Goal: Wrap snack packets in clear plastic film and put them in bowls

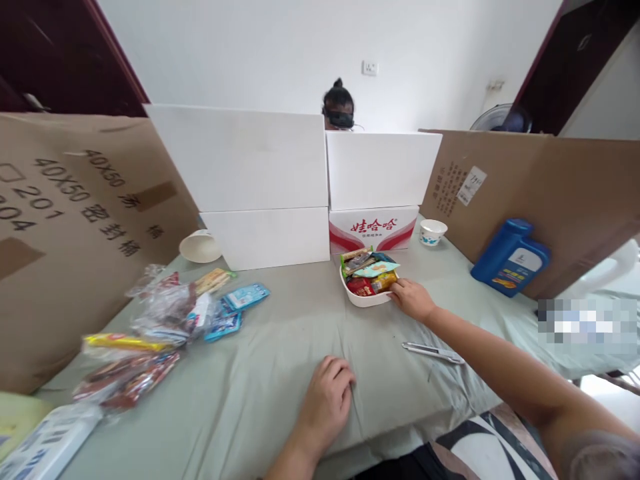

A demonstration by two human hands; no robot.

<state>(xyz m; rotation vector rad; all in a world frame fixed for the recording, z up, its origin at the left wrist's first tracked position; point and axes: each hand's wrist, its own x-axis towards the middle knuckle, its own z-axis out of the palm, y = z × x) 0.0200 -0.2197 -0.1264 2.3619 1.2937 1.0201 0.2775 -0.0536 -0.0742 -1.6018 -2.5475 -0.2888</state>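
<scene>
My right hand (411, 298) reaches across the table and its fingers touch the right rim of a white bowl (356, 296) filled with several snack packets (370, 269). My left hand (326, 399) rests palm down on the pale green tablecloth (280, 347) near the front edge, fingers loosely curled, holding nothing. A utility knife (433, 352) lies on the cloth just below my right forearm.
Loose snack packets (160, 320) lie at the left. White foam boxes (250, 193) and a red-printed carton (373, 229) stand behind the bowl, cardboard sheets (75, 227) at both sides. A paper bowl (200, 247), a small cup (433, 232), a blue bottle (510, 257). A person's head (339, 107) shows behind the boxes.
</scene>
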